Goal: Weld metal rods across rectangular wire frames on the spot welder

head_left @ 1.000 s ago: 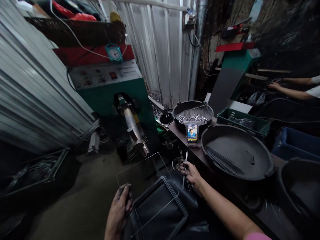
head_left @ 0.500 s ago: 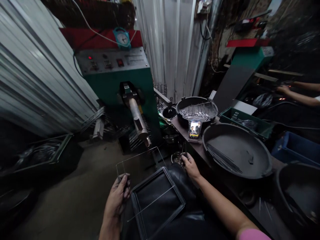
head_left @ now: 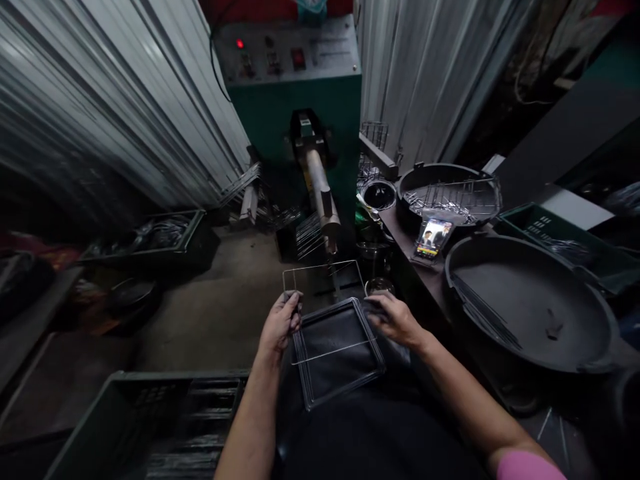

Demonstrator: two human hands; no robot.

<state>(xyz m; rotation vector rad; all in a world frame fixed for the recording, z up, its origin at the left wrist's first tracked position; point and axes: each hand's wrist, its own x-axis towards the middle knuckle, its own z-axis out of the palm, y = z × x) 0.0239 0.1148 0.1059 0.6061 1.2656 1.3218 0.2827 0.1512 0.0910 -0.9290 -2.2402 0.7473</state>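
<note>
My left hand (head_left: 283, 320) is closed, thumb and fingers pinching the left side of a thin rectangular wire frame (head_left: 320, 267). The frame's far edge reaches under the tip of a machine's metal arm (head_left: 327, 220). Close to the frame's right side is my right hand (head_left: 397, 321), its fingers bent together and somewhat blurred; what they hold, if anything, is too small to make out. Below both hands, several stacked wire frames (head_left: 345, 387) lie on my dark-covered lap. A single straight wire (head_left: 333, 351) crosses over the stack.
The green machine body (head_left: 295, 107) stands ahead. To the right, a table carries a phone (head_left: 434, 237), a wide black pan (head_left: 530, 293) with dark rods, and another pan (head_left: 407, 190) of wire pieces. A green crate (head_left: 100, 407) with wire racks stands at lower left.
The view has swung left and down, bringing the lower-left crate into sight. My right hand has come closer to the wire frame; the thin dark rod seen upright in its fingers is no longer distinct.
</note>
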